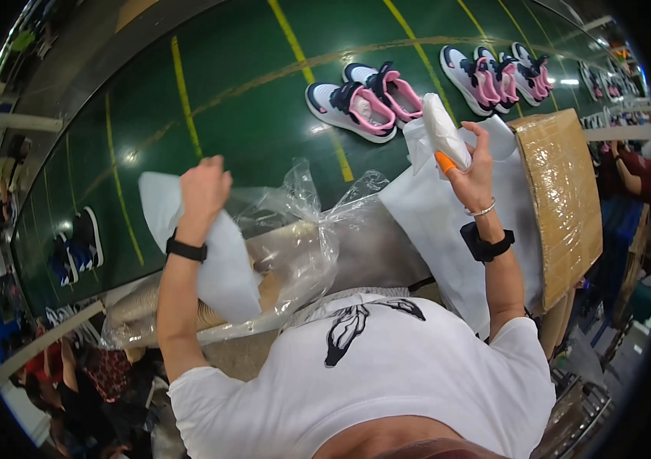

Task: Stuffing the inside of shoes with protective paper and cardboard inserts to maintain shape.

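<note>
My left hand (204, 190) is closed, its fingers curled at a white paper sheet (226, 264) that spreads beneath my wrist. My right hand (474, 172), with an orange cover on the thumb, grips a wad of white paper (444, 130). Just left of this wad is a pair of sneakers (352, 111) in white, navy and pink, lying on the green belt (249, 92). Whitish stuffing (369, 109) shows inside the nearer sneaker. Below my right hand, more white paper sheets (448, 222) drape down against a cardboard box.
The brown cardboard box (562, 199) with shiny tape stands at my right. Clear plastic bagging (310, 237) lies along the belt's near edge. Several more pink-lined sneakers (471, 80) sit farther right, and dark blue shoes (84, 241) at the left. Other people (57, 382) are nearby.
</note>
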`<state>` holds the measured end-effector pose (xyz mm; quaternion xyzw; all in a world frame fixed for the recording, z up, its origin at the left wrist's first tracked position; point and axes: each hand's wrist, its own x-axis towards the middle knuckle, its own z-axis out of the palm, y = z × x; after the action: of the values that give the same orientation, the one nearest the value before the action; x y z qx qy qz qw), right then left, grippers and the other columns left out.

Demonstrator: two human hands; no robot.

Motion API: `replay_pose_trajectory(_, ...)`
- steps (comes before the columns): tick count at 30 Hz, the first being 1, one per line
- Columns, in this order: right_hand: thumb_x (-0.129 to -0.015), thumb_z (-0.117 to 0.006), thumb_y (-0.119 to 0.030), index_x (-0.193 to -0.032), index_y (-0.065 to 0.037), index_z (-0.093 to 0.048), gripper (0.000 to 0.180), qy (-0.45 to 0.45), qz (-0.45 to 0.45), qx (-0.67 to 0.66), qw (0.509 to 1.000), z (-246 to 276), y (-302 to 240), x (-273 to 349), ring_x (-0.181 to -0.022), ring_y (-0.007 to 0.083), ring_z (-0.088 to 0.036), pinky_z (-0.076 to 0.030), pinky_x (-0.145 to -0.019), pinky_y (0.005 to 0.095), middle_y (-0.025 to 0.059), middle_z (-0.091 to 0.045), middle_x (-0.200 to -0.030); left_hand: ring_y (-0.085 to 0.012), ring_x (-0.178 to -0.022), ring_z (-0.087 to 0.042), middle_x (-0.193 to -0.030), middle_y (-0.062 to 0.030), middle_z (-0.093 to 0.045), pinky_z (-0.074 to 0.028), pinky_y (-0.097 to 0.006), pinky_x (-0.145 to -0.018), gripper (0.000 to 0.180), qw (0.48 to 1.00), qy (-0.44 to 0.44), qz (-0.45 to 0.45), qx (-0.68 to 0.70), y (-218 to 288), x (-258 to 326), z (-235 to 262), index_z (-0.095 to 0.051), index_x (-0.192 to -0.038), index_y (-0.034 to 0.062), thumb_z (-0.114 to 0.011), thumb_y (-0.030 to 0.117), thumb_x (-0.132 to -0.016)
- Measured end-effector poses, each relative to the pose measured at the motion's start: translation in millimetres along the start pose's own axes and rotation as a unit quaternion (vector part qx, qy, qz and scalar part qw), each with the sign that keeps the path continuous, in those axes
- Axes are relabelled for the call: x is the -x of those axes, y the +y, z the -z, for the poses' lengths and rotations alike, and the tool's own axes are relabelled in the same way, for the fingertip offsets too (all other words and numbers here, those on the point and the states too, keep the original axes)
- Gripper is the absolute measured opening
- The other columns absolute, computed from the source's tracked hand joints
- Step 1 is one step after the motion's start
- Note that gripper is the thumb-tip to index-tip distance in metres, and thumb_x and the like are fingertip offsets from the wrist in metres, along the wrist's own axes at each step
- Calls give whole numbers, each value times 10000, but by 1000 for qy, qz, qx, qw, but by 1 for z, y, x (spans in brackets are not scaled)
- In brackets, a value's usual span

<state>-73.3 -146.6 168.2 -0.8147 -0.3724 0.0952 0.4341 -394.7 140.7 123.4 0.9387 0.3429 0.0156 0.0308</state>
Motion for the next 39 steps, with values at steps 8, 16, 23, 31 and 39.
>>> replay_pose_trajectory(8,-732,-714,-50,-1221,-40,-331,621,46,-119,-105,986,16,14,2,-778,177,-651,-504,-661,267,164,-663,-895,-311,-814,-616,-1076,-97,-565,-497,-408,-642,399,927,3,-327,185,208,-142,-53,-505,-1119,73,-555,67,-723)
replay_pose_trajectory(16,-772,-670,-18,-1243,-35,-300,598,42,-164,-251,953,4,17,-9,-801,195,-651,-518,-683,282,173,-646,-927,-299,-766,-631,-863,-120,-604,-500,-400,-630,82,950,0,-300,84,235,-195,-129,-608,-789,60,-590,84,-712)
replay_pose_trajectory(23,-791,-604,47,-1229,-17,-292,542,4,-189,-348,918,-15,9,-13,-805,267,-667,-543,-685,319,206,-627,-967,-304,-801,-631,-866,-115,-626,-511,-392,-654,205,935,-196,-295,-33,110,-125,-94,-647,-846,52,-626,56,-642)
replay_pose_trajectory(31,-797,-635,-43,-1085,-5,-391,379,-63,-71,-266,959,-106,-26,10,-719,149,-624,-500,-628,263,148,-630,-892,-28,-537,-488,-744,2,-598,-379,-194,-459,194,668,-107,24,736,156,-57,-7,-616,-1022,11,-562,153,-901)
replay_pose_trajectory(39,-768,-654,-75,-1036,3,-468,335,-128,-84,-272,950,-118,-28,17,-734,127,-614,-485,-635,252,110,-648,-833,-34,-497,-467,-861,-19,-638,-378,-171,-455,263,582,-231,31,779,118,-38,-7,-591,-1091,12,-548,-5,-833)
